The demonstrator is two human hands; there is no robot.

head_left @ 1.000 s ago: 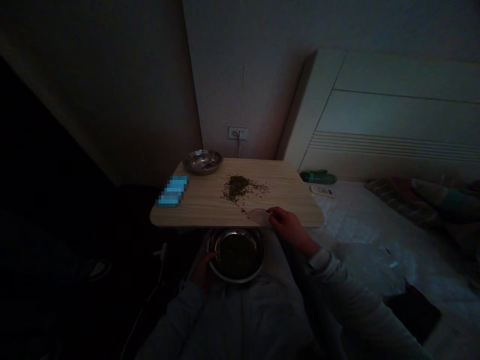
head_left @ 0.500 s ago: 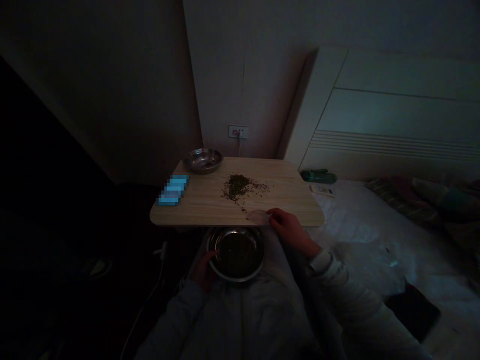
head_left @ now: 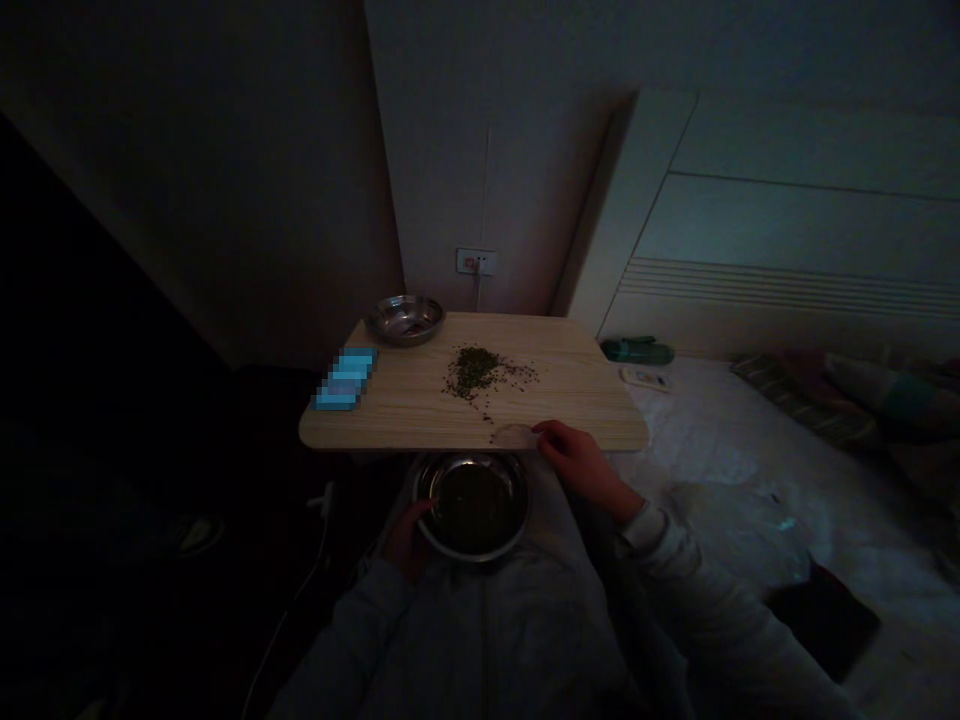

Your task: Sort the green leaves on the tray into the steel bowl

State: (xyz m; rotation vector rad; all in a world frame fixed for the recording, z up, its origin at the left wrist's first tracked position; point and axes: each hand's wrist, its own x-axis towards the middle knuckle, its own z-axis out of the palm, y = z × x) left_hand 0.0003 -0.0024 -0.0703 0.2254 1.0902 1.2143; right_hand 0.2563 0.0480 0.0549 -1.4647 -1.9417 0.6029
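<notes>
My left hand [head_left: 409,538] grips the left rim of a steel bowl [head_left: 517,535] on my lap, just below the table edge. Dark greenish grains [head_left: 471,508] cover the bowl's bottom; the light is too dim to tell their kind for sure. Pinched between the fingers of my right hand [head_left: 574,458] is a thin, clear, rounded plastic piece [head_left: 513,436], held low over the table's near edge. Beyond it a loose pile of small green beans [head_left: 476,370] lies on the wooden table [head_left: 409,415], with strays scattered to its right and toward me.
A second steel bowl [head_left: 405,322] stands at the table's back left, with a lit phone [head_left: 345,380] in front of it. On the bed at the right lie a green bottle [head_left: 637,351], a white remote-like object [head_left: 645,379] and a clear plastic bag [head_left: 742,525]. A wall socket [head_left: 476,262] is behind.
Almost nothing differs. My right hand and the clear plastic piece have shifted very slightly; the bowl and my left hand stay in place.
</notes>
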